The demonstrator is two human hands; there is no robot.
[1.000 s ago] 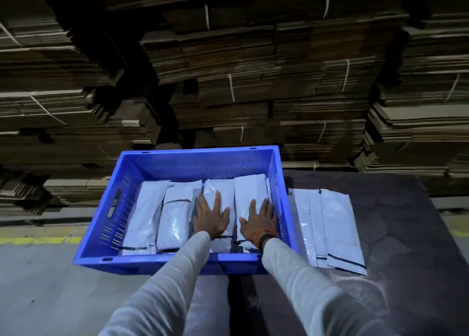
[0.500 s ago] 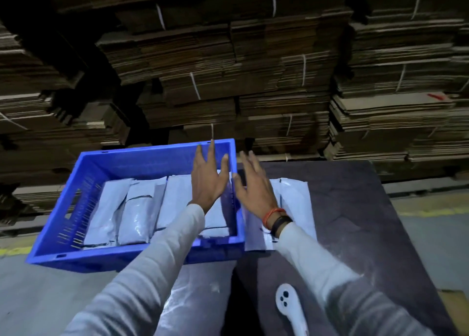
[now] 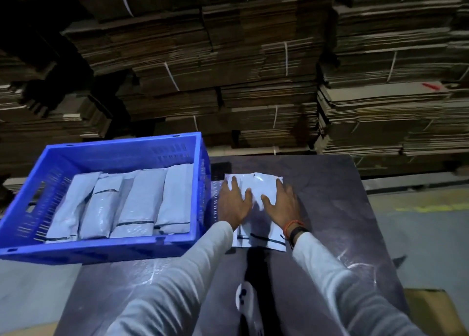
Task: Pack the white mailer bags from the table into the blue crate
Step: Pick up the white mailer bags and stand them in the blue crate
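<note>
The blue crate (image 3: pixel 106 155) stands at the table's left edge, with several white mailer bags (image 3: pixel 142 201) lying side by side inside it. Just right of the crate, a small stack of white mailer bags (image 3: pixel 261 186) lies flat on the dark table (image 3: pixel 337 208). My left hand (image 3: pixel 233 203) rests on the stack's left part with fingers spread and straight. My right hand (image 3: pixel 281 203) lies on its right part, fingers also spread. Both hands cover much of the stack.
A white handheld device (image 3: pixel 245 302) lies on the table near my body, between my sleeves. Tall stacks of flattened, strapped cardboard (image 3: pixel 253 69) rise right behind the table and crate. A yellow floor line (image 3: pixel 431 207) runs at the right.
Both hands have left the crate, where they pressed on the packed bags, and moved right onto the stack of bags on the table. The view has shifted right.
</note>
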